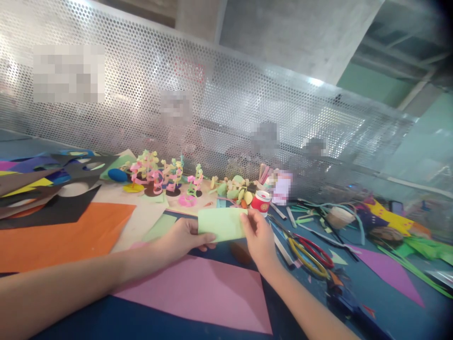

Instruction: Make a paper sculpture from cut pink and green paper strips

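Observation:
A pale green piece of paper (222,225) is held up between my two hands, above the table. My left hand (187,235) pinches its left end, the thumb in front along the lower edge. On the right end, the fingers of my right hand (258,236) grip the upper corner. Whether the paper is folded or a single sheet, I cannot tell. Below my hands lies a large pink sheet (205,293), flat on the blue table, its upper left part under my left forearm.
Several curly paper flower pieces (155,174) stand behind my hands. A red can (261,203), scissors (309,255) and a dark blue tool (354,304) are on the right. Orange paper (67,236) and dark sheets lie left. A perforated metal screen (219,104) rises behind, with people beyond it.

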Motion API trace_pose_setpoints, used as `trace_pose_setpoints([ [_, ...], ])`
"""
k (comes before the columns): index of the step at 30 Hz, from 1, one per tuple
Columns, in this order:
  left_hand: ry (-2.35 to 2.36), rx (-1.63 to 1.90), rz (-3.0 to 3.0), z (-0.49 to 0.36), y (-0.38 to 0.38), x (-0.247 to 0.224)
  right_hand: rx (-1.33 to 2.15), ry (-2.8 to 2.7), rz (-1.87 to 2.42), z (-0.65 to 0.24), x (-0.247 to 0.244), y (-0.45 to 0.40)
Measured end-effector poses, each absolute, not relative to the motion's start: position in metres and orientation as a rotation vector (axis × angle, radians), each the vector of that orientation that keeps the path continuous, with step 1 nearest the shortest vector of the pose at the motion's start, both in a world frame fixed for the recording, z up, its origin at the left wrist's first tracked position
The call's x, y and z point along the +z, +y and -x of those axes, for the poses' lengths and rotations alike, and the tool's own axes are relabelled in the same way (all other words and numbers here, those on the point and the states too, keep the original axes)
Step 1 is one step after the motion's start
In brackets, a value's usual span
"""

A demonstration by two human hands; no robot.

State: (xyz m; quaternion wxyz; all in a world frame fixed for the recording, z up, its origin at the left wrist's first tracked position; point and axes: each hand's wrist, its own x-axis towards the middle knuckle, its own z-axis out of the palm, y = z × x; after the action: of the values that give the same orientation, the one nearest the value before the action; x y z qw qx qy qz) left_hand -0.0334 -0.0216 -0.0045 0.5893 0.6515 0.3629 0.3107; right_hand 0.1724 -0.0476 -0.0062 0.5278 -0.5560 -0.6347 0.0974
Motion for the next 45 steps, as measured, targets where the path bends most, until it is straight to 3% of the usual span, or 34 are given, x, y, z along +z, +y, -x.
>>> trace_pose_setpoints([
  [26, 0.91, 0.782, -1.164, 0.03, -0.018, 0.006, 0.166, -1.407, 1.271, -0.165, 0.009, -0.054],
  [45, 0.831, 0.911, -1.19, 0.035, -0.013, -0.008, 0.89, -1.302, 1.127, -0.141, 0.004, -0.054],
])
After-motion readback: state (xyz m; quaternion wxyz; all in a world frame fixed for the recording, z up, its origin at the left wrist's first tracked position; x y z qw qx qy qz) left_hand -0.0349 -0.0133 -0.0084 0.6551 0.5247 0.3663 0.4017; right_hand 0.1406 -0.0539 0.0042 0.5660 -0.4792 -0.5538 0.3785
